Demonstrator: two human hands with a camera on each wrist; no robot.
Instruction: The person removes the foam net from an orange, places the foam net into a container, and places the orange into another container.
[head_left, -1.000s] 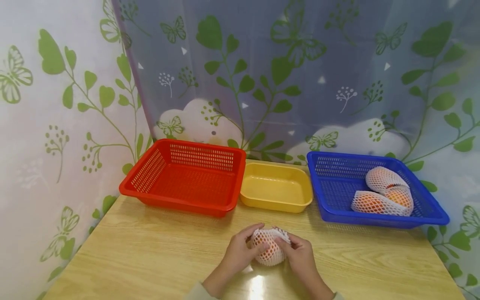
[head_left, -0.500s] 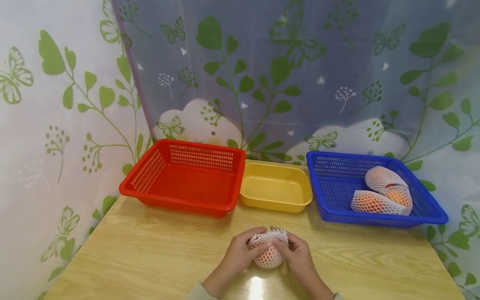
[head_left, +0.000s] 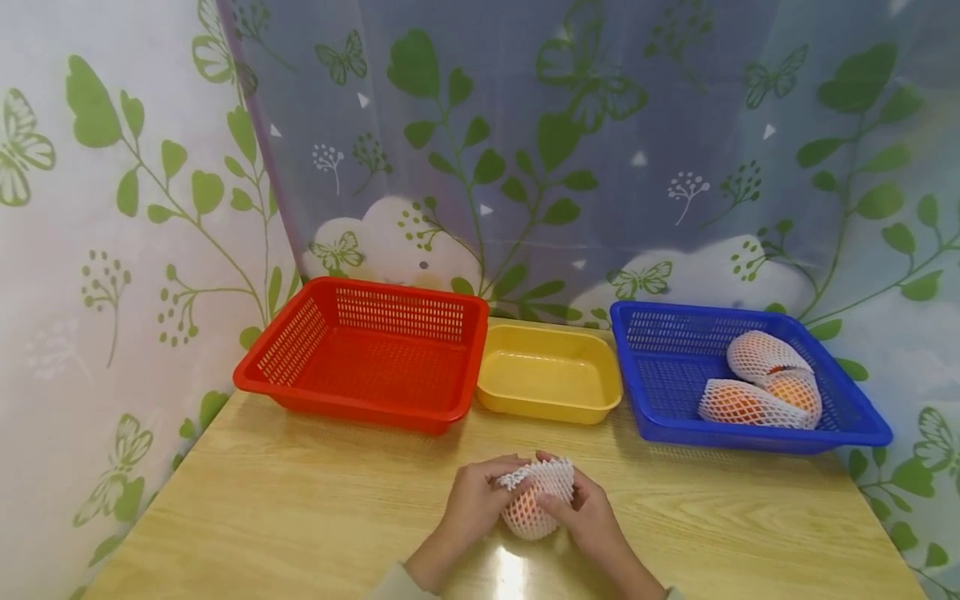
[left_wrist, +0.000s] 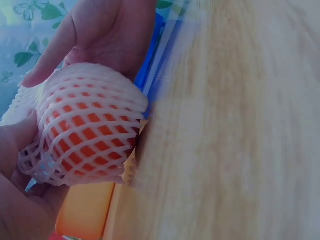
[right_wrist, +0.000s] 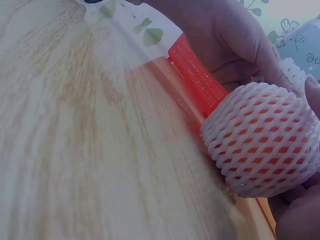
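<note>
Right up close, over the near middle of the pale wood-grained table point(head_left: 300, 508), the left hand point(head_left: 475, 500) gripped a round orange fruit point(head_left: 529, 518) in a white foam net sleeve point(head_left: 553, 472) from the left, and the right hand point(head_left: 591, 515) had its fingers and thumb around it from the right! The sleeve's loose edge stuck up between them; whether the fruit touched the tabletop, there was no telling. Farther off sat a yellow plastic tray point(head_left: 547, 375), flanked by a red slotted plastic basket point(head_left: 390, 367) on the left and a blue plastic basket point(head_left: 663, 427) on the right, with more netted orange fruit point(head_left: 791, 389) in its right half. Farthest away was a blue-grey, leaf-printed backdrop point(head_left: 450, 187).
</note>
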